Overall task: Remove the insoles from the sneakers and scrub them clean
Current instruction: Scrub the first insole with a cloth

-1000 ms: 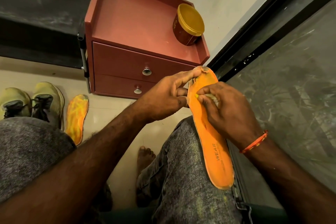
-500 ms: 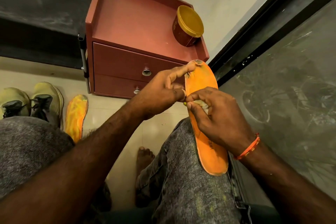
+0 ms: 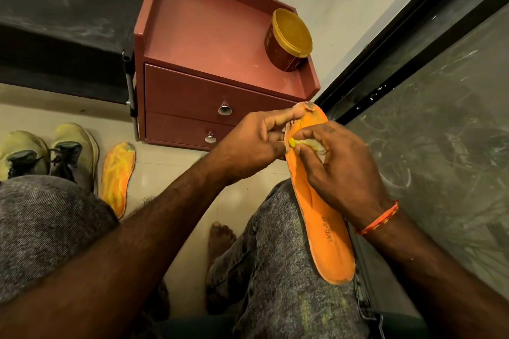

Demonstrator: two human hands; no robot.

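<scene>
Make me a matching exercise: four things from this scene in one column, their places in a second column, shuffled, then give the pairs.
Things:
1. orange foam insole printed WEAR
2. yellow-streaked orange insole
3. brown round tub with yellow lid
4. pair of yellow-green sneakers

Places:
A. on top of the reddish drawer cabinet
B. flat on the floor tiles, right of the sneakers
C. held over the right knee
D. on the floor at far left

Pairs: 1-C, 2-B, 3-A, 4-D

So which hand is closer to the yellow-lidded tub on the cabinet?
Left. The left hand sits below the tub, pinching the orange insole; the right hand is lower.
</scene>
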